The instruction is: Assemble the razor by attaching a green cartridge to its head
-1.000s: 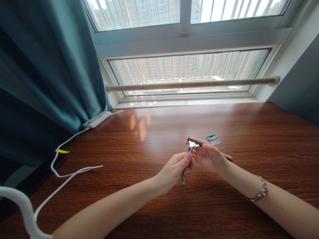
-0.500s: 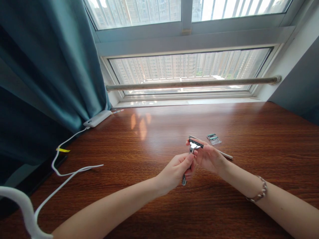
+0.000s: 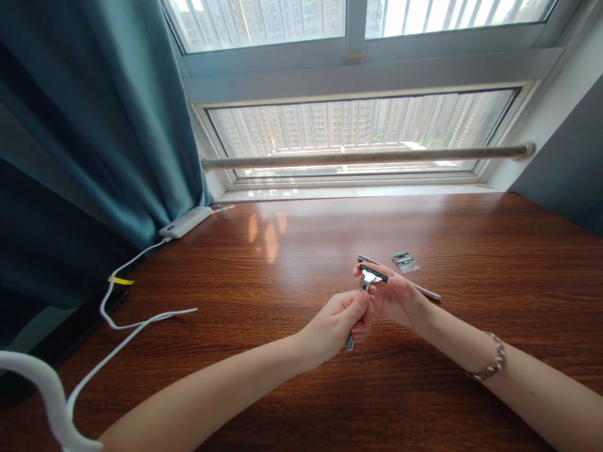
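Observation:
Over the middle of a brown wooden table [image 3: 264, 276], both hands hold a silver and black razor [image 3: 366, 281]. My left hand [image 3: 336, 325] is closed round the razor's handle, whose end sticks out below the fingers. My right hand [image 3: 398, 298] pinches the razor's black head between fingertips. Just behind the hands lies a small clear pack of razor cartridges [image 3: 404, 262]. A thin white stick-like object [image 3: 424, 291] lies on the table, partly hidden behind my right hand.
A white power bank [image 3: 185, 222] lies at the table's back left with a white cable [image 3: 141, 320] running toward me. A teal curtain [image 3: 89, 125] hangs at the left. A window with a rail [image 3: 367, 157] runs along the table's far edge. My right wrist wears a bracelet [image 3: 492, 364].
The hands and razor have stayed in nearly the same place. The view has shifted very slightly.

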A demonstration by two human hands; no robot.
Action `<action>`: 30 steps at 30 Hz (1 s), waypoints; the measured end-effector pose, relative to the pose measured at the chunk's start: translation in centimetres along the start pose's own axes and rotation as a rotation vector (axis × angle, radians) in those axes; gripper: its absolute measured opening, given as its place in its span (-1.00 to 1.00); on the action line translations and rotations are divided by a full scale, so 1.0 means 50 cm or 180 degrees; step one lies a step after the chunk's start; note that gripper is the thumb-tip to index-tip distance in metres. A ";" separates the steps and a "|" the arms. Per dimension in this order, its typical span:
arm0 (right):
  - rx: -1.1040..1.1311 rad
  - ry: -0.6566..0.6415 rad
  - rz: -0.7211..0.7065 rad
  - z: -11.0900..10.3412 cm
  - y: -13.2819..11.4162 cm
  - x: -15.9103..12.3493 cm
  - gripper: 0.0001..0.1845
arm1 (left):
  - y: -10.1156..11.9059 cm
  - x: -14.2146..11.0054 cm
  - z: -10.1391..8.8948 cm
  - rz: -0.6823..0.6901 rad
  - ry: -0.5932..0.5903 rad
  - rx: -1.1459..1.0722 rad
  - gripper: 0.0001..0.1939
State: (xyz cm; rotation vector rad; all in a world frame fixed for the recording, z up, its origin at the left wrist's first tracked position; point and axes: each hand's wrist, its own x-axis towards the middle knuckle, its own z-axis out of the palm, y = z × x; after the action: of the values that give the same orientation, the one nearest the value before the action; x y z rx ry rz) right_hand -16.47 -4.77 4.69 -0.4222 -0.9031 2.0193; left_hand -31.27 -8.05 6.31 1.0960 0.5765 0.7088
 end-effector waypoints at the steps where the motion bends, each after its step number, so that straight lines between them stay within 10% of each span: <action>1: 0.0012 0.0017 -0.0020 0.000 0.000 0.000 -0.57 | 0.000 0.000 0.000 0.0010 -0.0020 0.0010 -0.59; 30: -0.0011 -0.0294 -0.0278 -0.012 -0.006 0.011 -0.67 | -0.017 0.001 -0.001 0.0111 0.0034 -0.0451 -0.67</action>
State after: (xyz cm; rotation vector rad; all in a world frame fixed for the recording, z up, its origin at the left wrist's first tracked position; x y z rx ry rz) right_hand -16.28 -3.94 4.50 -0.2882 -0.9649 1.9708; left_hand -31.07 -8.23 5.50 0.9729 0.5093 0.7744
